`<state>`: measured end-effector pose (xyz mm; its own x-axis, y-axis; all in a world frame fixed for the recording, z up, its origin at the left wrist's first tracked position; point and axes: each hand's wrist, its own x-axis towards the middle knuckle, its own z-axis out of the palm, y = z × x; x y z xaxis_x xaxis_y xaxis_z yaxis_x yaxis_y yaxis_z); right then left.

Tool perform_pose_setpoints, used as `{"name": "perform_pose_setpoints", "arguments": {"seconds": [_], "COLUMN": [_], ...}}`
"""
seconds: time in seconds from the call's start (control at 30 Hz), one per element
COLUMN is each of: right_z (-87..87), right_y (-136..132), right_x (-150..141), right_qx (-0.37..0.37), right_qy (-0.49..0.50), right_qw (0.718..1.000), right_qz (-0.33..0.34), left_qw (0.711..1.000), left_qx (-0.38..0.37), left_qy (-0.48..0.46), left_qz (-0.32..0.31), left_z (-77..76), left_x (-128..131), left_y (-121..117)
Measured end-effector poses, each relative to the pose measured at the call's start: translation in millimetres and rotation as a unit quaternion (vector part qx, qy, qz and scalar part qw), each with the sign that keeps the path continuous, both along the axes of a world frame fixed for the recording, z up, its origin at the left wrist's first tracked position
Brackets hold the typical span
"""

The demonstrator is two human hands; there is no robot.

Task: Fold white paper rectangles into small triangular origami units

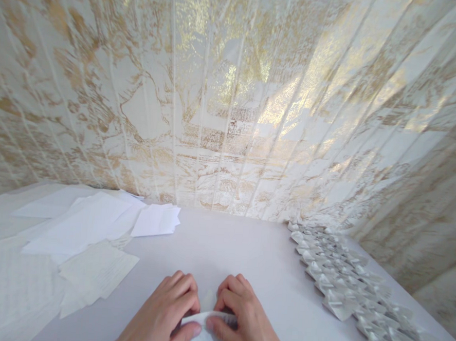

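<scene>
At the near edge of the view a sheet of paper (203, 319) lies between my two hands, its upper edge curled over. My left hand (171, 308) pinches the left part of that edge, fingers bent behind it and thumb in front. On the other side my right hand (242, 315) grips the same edge, its thumb pressed on the paper and its fingers curled. The paper's lower part runs out of the frame, and the fingertips are partly hidden.
White sheets (81, 223) and printed, yellowish sheets (98, 273) overlap on the left of the pale table (231, 243). A small stack of white paper (156, 220) sits beside them. Rows of folded paper pieces (341, 280) line the right side. A gold-patterned curtain (216, 113) hangs behind.
</scene>
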<state>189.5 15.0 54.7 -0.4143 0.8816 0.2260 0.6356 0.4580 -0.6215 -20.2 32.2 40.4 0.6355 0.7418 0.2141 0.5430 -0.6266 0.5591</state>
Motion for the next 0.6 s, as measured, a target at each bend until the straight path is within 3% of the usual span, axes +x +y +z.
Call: {"name": "perform_pose_setpoints", "arguments": {"seconds": [0.3, 0.6], "right_z": [-0.8, 0.6], "right_y": [-1.0, -1.6], "right_x": [-3.4, -3.3], "right_qx": [0.003, 0.0], "right_qy": [-0.047, -0.036], "right_qw": [0.999, 0.999], "right_qz": [-0.016, -0.017], "left_qw": [1.0, 1.0], "left_qx": [0.005, 0.005], "left_qy": [-0.008, 0.023], "left_qz": [-0.013, 0.014], "left_z": [0.8, 4.7], "left_x": [-0.6, 0.7], "left_y": [1.0, -0.8]}}
